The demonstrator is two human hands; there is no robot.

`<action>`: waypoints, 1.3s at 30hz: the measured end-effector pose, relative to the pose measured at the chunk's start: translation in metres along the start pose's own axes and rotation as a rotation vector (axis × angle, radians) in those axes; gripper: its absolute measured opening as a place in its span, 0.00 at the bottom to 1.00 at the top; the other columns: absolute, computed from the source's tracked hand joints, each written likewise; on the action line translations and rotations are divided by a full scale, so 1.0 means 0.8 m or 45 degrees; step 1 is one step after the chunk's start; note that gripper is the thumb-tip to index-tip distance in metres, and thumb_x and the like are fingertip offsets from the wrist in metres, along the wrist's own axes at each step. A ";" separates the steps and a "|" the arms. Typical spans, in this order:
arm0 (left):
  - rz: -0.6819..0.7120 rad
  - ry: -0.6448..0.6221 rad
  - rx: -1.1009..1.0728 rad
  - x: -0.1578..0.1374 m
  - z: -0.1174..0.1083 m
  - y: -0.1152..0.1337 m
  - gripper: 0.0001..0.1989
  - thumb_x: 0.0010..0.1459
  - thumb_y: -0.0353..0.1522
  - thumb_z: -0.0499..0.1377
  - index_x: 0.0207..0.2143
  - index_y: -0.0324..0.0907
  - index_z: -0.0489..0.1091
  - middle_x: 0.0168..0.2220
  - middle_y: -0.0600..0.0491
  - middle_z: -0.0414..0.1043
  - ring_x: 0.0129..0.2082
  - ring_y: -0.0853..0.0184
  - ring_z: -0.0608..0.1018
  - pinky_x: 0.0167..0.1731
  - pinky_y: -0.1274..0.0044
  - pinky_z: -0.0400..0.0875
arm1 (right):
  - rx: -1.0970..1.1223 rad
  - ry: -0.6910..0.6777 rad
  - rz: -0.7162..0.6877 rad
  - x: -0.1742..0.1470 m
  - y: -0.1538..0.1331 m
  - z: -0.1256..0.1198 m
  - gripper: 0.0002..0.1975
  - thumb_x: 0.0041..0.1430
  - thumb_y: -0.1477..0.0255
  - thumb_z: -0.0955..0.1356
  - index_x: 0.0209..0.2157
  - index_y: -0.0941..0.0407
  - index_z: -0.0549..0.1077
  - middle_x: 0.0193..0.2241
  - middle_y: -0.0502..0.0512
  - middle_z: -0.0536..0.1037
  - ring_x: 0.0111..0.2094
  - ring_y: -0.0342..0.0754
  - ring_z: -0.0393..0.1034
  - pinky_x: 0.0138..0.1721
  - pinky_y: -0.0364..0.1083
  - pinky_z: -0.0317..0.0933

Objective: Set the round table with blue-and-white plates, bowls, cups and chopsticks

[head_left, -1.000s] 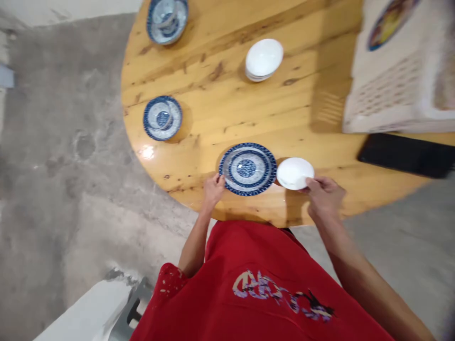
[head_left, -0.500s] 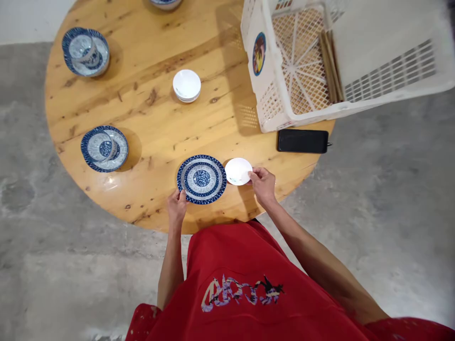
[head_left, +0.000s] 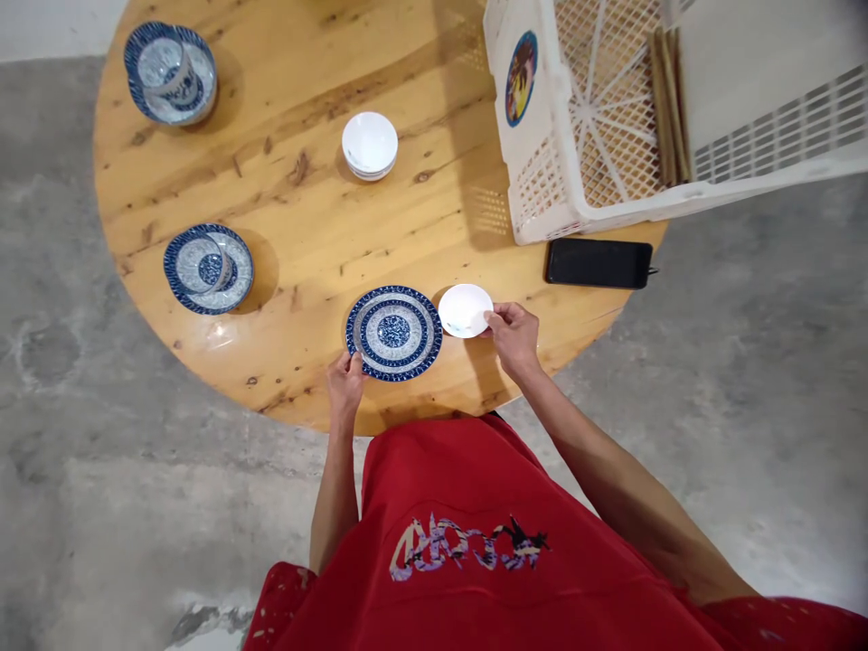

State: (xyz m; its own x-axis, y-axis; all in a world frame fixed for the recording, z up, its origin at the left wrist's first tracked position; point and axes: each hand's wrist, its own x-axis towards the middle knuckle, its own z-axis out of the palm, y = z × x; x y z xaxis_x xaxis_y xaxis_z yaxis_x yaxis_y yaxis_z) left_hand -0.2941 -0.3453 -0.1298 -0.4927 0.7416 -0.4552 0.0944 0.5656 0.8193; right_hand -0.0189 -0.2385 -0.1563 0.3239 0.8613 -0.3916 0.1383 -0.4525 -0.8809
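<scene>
Near the front edge of the table is a blue-and-white patterned plate [head_left: 393, 333]. My left hand [head_left: 346, 384] grips its lower left rim, thumb on top and the other fingers mostly hidden beneath. Just right of the plate is a small white bowl [head_left: 465, 310]. The thumb and fingers of my right hand [head_left: 515, 339] pinch the bowl's right rim. Bowl and plate sit edge to edge; whether they touch I cannot tell. Farther back stands a stack of white bowls [head_left: 370, 145].
Round wooden table [head_left: 298, 262]. At its left are two blue-patterned dish sets, a nearer one [head_left: 237, 271] and a farther one [head_left: 207, 77]. A white plastic crate [head_left: 542, 194] with brown sticks [head_left: 671, 108] stands at the right, a black phone [head_left: 599, 263] in front of it.
The camera view has shifted, so the table things appear slightly higher and farther right. Both hands keep their holds on the plate and the white bowl.
</scene>
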 end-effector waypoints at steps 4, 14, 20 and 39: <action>0.007 0.004 0.013 0.000 0.000 -0.003 0.20 0.54 0.45 0.59 0.19 0.43 0.59 0.19 0.59 0.55 0.22 0.72 0.66 0.26 0.77 0.77 | -0.033 -0.026 0.011 -0.017 0.008 -0.014 0.12 0.42 0.62 0.71 0.28 0.55 0.72 0.26 0.51 0.76 0.27 0.49 0.71 0.25 0.49 0.72; -0.047 -0.057 0.014 0.003 -0.006 0.001 0.17 0.54 0.44 0.59 0.21 0.43 0.64 0.20 0.59 0.60 0.23 0.69 0.72 0.27 0.77 0.77 | -0.146 -0.015 -0.006 -0.031 0.012 -0.023 0.13 0.45 0.60 0.69 0.29 0.54 0.71 0.26 0.52 0.76 0.28 0.50 0.71 0.26 0.49 0.71; -0.019 -0.060 0.041 0.005 -0.008 -0.001 0.17 0.55 0.44 0.60 0.21 0.43 0.64 0.20 0.58 0.61 0.22 0.70 0.71 0.25 0.77 0.76 | -0.141 0.036 -0.060 -0.014 0.008 -0.018 0.13 0.45 0.61 0.69 0.30 0.55 0.72 0.28 0.53 0.77 0.28 0.50 0.71 0.27 0.48 0.70; -0.068 0.160 -0.157 0.011 -0.056 -0.018 0.18 0.59 0.45 0.56 0.35 0.40 0.74 0.29 0.49 0.79 0.25 0.68 0.80 0.27 0.78 0.74 | -0.175 0.088 -0.041 -0.065 0.001 -0.057 0.20 0.49 0.53 0.70 0.35 0.55 0.74 0.29 0.53 0.78 0.25 0.49 0.73 0.31 0.49 0.70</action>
State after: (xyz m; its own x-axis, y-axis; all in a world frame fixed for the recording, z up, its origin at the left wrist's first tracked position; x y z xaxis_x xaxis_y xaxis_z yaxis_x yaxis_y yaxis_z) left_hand -0.3386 -0.3630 -0.1300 -0.5994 0.6563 -0.4583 -0.0381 0.5485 0.8353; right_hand 0.0070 -0.2939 -0.1246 0.3799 0.8601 -0.3403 0.2753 -0.4564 -0.8461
